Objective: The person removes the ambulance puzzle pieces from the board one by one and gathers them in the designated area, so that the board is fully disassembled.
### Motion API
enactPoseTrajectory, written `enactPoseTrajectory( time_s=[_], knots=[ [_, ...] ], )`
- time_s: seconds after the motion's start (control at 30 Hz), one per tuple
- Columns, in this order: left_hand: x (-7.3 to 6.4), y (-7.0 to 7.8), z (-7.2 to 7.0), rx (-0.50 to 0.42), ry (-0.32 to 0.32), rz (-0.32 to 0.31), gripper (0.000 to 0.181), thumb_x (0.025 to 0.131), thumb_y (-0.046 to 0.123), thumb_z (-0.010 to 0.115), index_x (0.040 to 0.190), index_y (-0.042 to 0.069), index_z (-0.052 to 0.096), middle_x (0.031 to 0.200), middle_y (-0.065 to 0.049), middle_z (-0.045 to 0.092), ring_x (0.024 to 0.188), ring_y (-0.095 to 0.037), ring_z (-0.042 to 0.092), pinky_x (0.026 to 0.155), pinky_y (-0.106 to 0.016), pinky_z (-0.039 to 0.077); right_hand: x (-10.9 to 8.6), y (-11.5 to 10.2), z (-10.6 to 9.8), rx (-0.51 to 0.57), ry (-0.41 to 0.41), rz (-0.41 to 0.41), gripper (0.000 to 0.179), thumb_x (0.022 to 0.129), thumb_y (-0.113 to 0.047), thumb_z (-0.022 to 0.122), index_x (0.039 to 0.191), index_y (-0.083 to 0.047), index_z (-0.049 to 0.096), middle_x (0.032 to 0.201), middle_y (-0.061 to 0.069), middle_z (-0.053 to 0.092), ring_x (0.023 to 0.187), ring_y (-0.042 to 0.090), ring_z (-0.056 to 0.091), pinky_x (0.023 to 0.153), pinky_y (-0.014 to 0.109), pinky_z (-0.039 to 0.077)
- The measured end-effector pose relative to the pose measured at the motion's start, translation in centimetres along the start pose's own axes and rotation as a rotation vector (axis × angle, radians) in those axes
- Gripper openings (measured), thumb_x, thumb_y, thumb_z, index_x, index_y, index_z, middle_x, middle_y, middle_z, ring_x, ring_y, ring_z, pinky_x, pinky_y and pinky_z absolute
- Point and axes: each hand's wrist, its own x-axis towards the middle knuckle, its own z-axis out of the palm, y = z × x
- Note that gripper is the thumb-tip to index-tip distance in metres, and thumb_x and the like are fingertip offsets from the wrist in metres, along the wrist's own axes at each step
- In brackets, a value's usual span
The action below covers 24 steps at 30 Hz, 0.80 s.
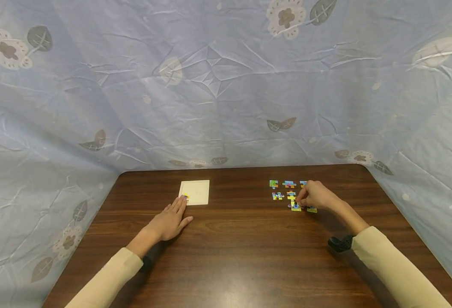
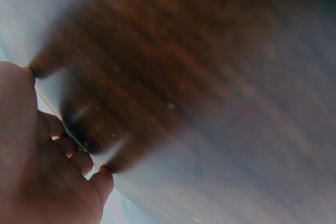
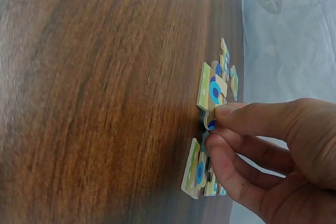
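Observation:
My left hand (image 1: 168, 223) lies palm down with fairly straight fingers, its fingertips at the near left corner of a cream square puzzle tray (image 1: 199, 192). A small yellow and purple jigsaw piece (image 1: 186, 196) shows in that corner, right by the fingertips. On the right side, my right hand (image 1: 317, 196) pinches a jigsaw piece (image 3: 213, 88) by its tab between thumb and fingers. This piece has a green edge and a blue ring. Close beside it is another green-edged piece (image 3: 192, 167), partly behind the fingers. The left wrist view shows the palm side of the left hand (image 2: 47, 177).
Several loose jigsaw pieces lie in rows around the right hand, including a green and blue piece (image 1: 274, 183), a pink and blue piece (image 1: 289, 184) and a yellow piece (image 1: 291, 196). Patterned cloth (image 1: 218, 107) hangs behind the brown wooden table (image 1: 233, 252).

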Motion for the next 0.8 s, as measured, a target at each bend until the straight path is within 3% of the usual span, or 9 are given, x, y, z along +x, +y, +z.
enactPoseTrajectory(
  time_s=[0.5, 0.7, 0.8],
  knots=[
    [-0.1, 0.1, -0.4, -0.005, -0.004, 0.000, 0.076, 0.115, 0.046, 0.035, 0.165, -0.008, 0.016, 0.176, -0.026, 0.008, 0.164, -0.044, 0.014, 0.131, -0.063, 0.023, 0.2, -0.5, 0.8, -0.047, 0.004, -0.019, 0.006, 0.092, -0.008, 0.079, 0.090, -0.008, 0.084, 0.093, 0.006, 0.082, 0.087, 0.020, 0.074, 0.078, 0.041, 0.065],
    [-0.1, 0.0, -0.3, -0.003, -0.007, -0.003, 0.077, 0.115, 0.047, 0.034, 0.165, -0.007, 0.015, 0.176, -0.025, 0.006, 0.164, -0.043, 0.013, 0.132, -0.062, 0.023, 0.1, -0.6, 0.8, -0.038, 0.004, -0.026, 0.007, 0.093, -0.006, 0.078, 0.090, -0.007, 0.084, 0.094, 0.007, 0.082, 0.085, 0.020, 0.074, 0.076, 0.039, 0.066],
    [-0.1, -0.1, -0.1, -0.014, -0.005, 0.000, 0.077, 0.115, 0.047, 0.034, 0.165, -0.007, 0.015, 0.176, -0.026, 0.006, 0.164, -0.044, 0.012, 0.132, -0.062, 0.022, 0.0, -1.1, 0.2, -0.028, 0.029, -0.040, 0.011, 0.095, -0.005, 0.075, 0.090, -0.006, 0.084, 0.094, 0.008, 0.082, 0.077, 0.016, 0.071, 0.068, 0.033, 0.062]
  ],
)
